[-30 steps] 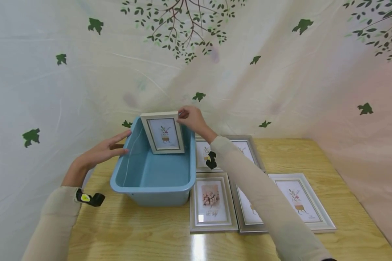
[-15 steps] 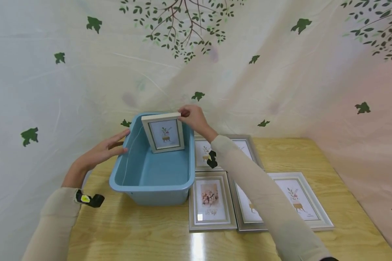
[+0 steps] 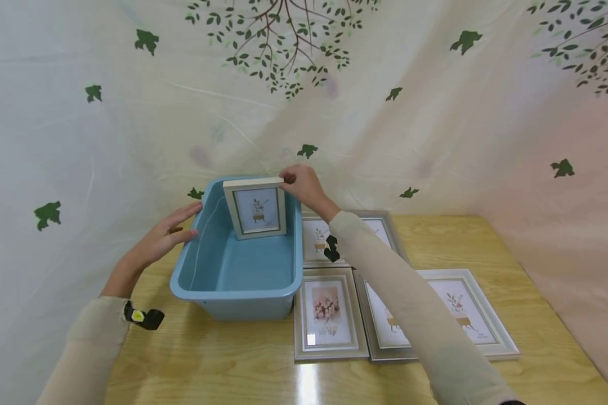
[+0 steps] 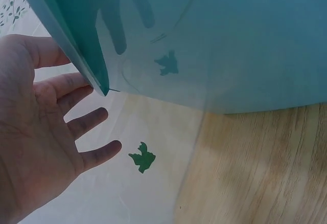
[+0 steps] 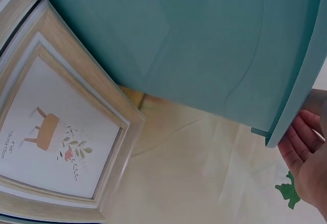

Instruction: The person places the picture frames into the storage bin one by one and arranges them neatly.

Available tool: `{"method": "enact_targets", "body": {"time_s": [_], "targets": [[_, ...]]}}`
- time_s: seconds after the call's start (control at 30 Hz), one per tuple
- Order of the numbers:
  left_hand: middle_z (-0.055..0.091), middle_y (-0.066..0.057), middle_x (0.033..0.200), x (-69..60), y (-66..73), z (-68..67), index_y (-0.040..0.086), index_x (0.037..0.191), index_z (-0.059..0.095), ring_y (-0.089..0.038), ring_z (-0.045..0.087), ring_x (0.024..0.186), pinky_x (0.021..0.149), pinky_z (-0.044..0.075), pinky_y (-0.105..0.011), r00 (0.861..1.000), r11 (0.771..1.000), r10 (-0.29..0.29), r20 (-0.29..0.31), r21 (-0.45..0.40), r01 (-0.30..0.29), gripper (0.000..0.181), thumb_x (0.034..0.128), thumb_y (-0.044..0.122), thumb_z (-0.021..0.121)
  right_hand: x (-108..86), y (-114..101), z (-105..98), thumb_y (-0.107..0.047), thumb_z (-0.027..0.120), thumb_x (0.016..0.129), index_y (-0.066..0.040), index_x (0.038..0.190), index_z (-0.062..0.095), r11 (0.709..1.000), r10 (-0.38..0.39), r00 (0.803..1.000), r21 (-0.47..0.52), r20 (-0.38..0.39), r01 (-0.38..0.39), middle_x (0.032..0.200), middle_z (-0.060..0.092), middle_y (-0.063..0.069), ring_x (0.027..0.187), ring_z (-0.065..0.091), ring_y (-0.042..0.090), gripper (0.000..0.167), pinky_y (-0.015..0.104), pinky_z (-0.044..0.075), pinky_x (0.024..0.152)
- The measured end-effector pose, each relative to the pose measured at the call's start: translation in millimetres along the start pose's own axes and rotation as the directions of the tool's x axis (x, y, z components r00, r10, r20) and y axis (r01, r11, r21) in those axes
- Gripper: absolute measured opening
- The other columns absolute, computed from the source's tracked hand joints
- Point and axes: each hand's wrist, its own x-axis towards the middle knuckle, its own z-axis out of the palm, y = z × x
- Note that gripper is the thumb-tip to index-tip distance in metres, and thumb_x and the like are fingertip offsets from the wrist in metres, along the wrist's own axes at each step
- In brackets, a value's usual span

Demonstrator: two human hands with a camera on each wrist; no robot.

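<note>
A light blue plastic basin [image 3: 235, 295] stands on the wooden table. Inside its back end, a small cream picture frame [image 3: 282, 214] with a plant print leans back, its face turned to the head camera. My right hand [image 3: 305, 188] pinches the frame's upper right corner; in the right wrist view that hand [image 5: 306, 157] is beyond the basin wall [image 5: 194, 40], which hides the frame. My left hand [image 3: 159, 239] touches the basin's left rim, fingers extended. In the left wrist view the hand [image 4: 41, 121] has thumb and a finger against the rim [image 4: 71, 50], the others spread.
Several larger frames lie flat right of the basin: one with a flower print [image 3: 300, 320] in front, a grey one [image 3: 392, 233] behind, a white-edged one [image 3: 501, 332] farther right, others partly under my right arm. A leaf-patterned cloth [image 3: 354, 169] hangs behind the table [image 3: 208, 365].
The small frame and my right hand have shifted slightly to the right, the grip unchanged. My left hand has turned a little at the rim and stays there.
</note>
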Motion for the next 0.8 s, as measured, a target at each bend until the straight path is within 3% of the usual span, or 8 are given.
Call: {"method": "enact_targets", "body": {"time_s": [0.33, 0.8], "targets": [[0.016, -0.020, 0.170, 0.1, 3.3, -4.0, 0.012, 0.164, 0.022, -0.052, 0.019, 0.153, 0.109, 0.025, -0.081, 0.999, 0.998, -0.005, 0.040, 0.061, 0.003, 0.069, 0.1048, 0.027, 0.055, 1.9, 4.7, 3.9, -0.008, 0.070, 0.096, 0.003, 0.116, 0.074, 0.999, 0.021, 0.999, 0.035, -0.045, -0.020, 0.112, 0.075, 0.017, 0.101, 0.071, 0.027, 0.023, 0.037, 0.058, 0.091], [0.013, -0.022, 0.170, -2.9, 7.8, -0.9, 0.009, 0.164, 0.019, -0.055, 0.024, 0.150, 0.109, 0.030, -0.078, 0.998, 1.000, 0.010, 0.056, 0.024, -0.012, 0.071, 0.1049, 0.021, 0.057, -1.0, 6.4, 1.2, -0.006, 0.069, 0.096, 0.005, 0.124, 0.069, 0.996, 0.026, 0.999, 0.088, -0.034, -0.023, 0.117, 0.073, 0.021, 0.105, 0.071, 0.031, 0.030, 0.037, 0.058, 0.094]]}}
